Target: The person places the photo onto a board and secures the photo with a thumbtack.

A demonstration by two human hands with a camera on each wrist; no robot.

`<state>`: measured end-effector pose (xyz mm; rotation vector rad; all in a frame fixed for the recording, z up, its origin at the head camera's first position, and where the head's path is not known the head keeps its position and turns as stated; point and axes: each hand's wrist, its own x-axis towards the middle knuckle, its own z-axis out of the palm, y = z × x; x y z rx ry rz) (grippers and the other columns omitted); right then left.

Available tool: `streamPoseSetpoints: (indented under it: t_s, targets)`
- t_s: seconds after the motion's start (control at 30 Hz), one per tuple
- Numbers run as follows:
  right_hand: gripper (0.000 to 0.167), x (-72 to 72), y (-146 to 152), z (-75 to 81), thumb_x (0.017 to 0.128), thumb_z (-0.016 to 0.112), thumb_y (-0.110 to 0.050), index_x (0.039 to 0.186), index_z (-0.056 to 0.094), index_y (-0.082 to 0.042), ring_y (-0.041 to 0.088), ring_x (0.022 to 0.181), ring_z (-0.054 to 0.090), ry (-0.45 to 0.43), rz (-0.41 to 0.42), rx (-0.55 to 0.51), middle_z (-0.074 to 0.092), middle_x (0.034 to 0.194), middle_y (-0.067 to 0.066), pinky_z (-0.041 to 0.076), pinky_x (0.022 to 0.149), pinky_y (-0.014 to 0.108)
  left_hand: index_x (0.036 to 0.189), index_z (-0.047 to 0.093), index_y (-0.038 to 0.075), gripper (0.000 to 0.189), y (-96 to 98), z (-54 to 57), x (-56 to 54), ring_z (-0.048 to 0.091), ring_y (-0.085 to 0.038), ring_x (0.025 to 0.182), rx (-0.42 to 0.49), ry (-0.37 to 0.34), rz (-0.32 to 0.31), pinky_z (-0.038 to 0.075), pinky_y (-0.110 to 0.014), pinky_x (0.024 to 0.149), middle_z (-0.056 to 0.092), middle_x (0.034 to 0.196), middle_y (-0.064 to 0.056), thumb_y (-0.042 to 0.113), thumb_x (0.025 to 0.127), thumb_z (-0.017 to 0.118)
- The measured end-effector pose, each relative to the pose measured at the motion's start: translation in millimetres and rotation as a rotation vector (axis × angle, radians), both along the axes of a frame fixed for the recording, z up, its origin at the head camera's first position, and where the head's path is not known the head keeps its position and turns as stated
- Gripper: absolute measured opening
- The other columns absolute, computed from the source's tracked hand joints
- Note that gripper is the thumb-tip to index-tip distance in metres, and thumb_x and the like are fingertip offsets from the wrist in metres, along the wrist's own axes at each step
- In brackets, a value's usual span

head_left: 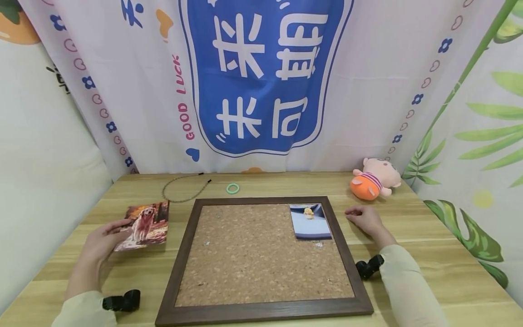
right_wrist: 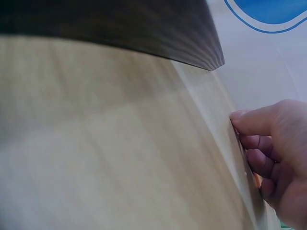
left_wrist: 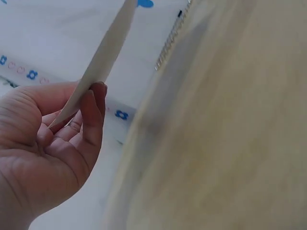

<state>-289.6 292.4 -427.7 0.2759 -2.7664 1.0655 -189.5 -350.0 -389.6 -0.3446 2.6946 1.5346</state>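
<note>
In the head view my left hand pinches a photo print of a golden retriever among autumn leaves, by its left side. The left wrist view shows the print's pale back tilted up, with thumb and fingers on either face of it. Between my hands lies a cork board in a dark brown frame. A second photo, with a small yellow figure on it, sits in the board's upper right corner. Right of the frame my right hand rests near the table, fingers loosely curled and holding nothing.
A plush toy in orange lies at the back right. Behind the board are a light green ring and a thin chain with black ends. A printed curtain hangs at the table's back edge.
</note>
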Motion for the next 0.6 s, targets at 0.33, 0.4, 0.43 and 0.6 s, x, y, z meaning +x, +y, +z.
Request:
streamPoseSetpoints:
  t_s: [0.33,0.4,0.43,0.6]
  targets:
    - [0.008,2.1,-2.8,6.7,0.078,0.060,-0.004,0.080,0.064,0.002,0.018,0.069,0.051,0.008,-0.024,0.013,0.061,0.076,0.009,0.040,0.063,0.033,0.129,0.036,0.000,0.061,22.5,18.5,-8.0,0.030,-0.036,0.113,-0.007,0.085,-0.019,0.039,-0.029,0.076,0.025,0.131,-0.026,0.037,0.084,0.052]
    - [0.007,3.1,-3.7,8.1,0.078,0.060,-0.003,0.080,0.063,0.003,0.019,0.068,0.051,0.009,-0.022,0.020,0.060,0.076,0.010,0.040,0.062,0.033,0.129,0.036,-0.001,0.059,26.7,20.6,-8.0,0.033,-0.034,0.110,-0.013,0.093,-0.034,0.039,-0.025,0.073,0.028,0.130,-0.025,0.036,0.085,0.051]
    - [0.007,3.7,-4.2,9.0,0.078,0.059,-0.002,0.080,0.063,0.004,0.019,0.068,0.051,0.008,-0.018,0.022,0.060,0.075,0.010,0.040,0.062,0.033,0.129,0.036,-0.001,0.059,28.9,21.8,-8.0,0.035,-0.032,0.109,-0.012,0.099,-0.041,0.040,-0.024,0.072,0.029,0.129,-0.025,0.036,0.085,0.051]
    - [0.010,6.5,-5.6,11.3,0.077,0.058,0.000,0.083,0.062,0.007,0.025,0.072,0.054,-0.002,-0.009,0.058,0.061,0.077,0.014,0.042,0.065,0.038,0.128,0.037,-0.001,0.058,40.1,24.1,-7.3,0.040,-0.027,0.103,0.017,0.107,-0.060,0.041,-0.022,0.070,0.031,0.128,-0.023,0.033,0.085,0.053]
